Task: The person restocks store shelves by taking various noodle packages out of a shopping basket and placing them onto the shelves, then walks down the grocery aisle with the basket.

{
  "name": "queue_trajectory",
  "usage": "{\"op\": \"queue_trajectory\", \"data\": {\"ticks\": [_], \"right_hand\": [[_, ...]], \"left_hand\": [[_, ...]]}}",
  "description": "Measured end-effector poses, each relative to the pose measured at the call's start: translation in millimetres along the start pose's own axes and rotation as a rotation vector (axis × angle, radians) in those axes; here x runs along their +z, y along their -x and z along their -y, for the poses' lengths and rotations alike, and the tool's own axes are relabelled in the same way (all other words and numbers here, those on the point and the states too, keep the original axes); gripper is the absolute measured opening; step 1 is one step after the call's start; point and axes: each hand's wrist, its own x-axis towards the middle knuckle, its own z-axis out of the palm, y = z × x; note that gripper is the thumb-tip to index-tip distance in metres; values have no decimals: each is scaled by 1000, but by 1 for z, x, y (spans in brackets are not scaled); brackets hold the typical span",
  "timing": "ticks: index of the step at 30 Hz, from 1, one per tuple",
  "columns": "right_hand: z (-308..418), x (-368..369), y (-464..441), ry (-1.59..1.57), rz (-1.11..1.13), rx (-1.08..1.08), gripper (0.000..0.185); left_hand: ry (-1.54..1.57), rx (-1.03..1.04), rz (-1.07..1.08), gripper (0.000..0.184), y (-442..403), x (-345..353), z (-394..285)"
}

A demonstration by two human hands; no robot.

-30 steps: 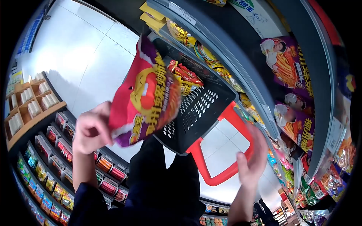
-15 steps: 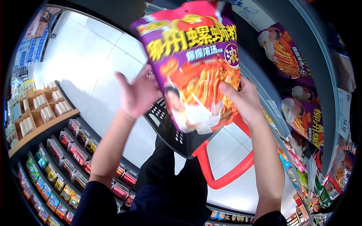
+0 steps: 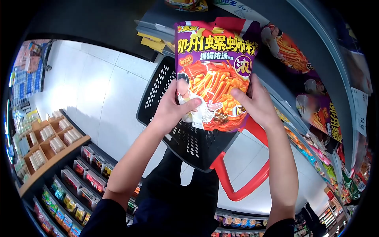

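A large purple and red noodle bag (image 3: pixel 215 75) is held upright between my two hands, its front with yellow lettering and a noodle picture facing me. My left hand (image 3: pixel 171 106) grips the bag's lower left edge, thumb on the front. My right hand (image 3: pixel 256 102) grips its right edge, thumb also on the front. Beneath the bag is a black perforated basket (image 3: pixel 158 85) with a red handle (image 3: pixel 241 193); the bag hides most of its inside.
Grey shelving (image 3: pixel 335 59) with more purple noodle bags (image 3: pixel 292 53) runs along the right. At the lower left are a wooden compartment rack (image 3: pixel 47 146) and tiered snack shelves (image 3: pixel 75 197). A person in dark clothes (image 3: pixel 312 221) is at the lower right.
The bag has turned from its red side to its noodle-picture front and moved over the basket. My right hand left the handle area and took the bag; my left hand let go, then gripped it again.
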Motion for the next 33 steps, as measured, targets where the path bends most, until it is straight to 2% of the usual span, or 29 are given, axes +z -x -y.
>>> {"op": "queue_trajectory", "data": {"ticks": [6,14,17,21,24,26,27,33], "right_hand": [[0,-2,-2,182,-44,-48,72],[-1,0,-8,212,-57,4,71],[-2,0,-8,236,-60,-14,70],[-3,0,-7,236,-68,-29,68],[-3,0,-8,254,-57,-8,68],[-3,0,-7,267,-63,-2,69],[-3,-1,-8,270,-70,-53,70],[-5,-2,-7,313,-44,-29,69]], "left_hand": [[-112,5,18,57,-7,1,-14],[-146,-34,90,64,-13,-3,-15],[-96,-53,130,62,-12,-4,-12],[-93,18,81,55,-13,0,-9],[-13,-8,57,52,-11,5,-11],[-118,-9,37,45,-14,0,-4],[-112,-9,31,46,-13,1,-3],[-106,5,8,47,-10,5,-4]]}}
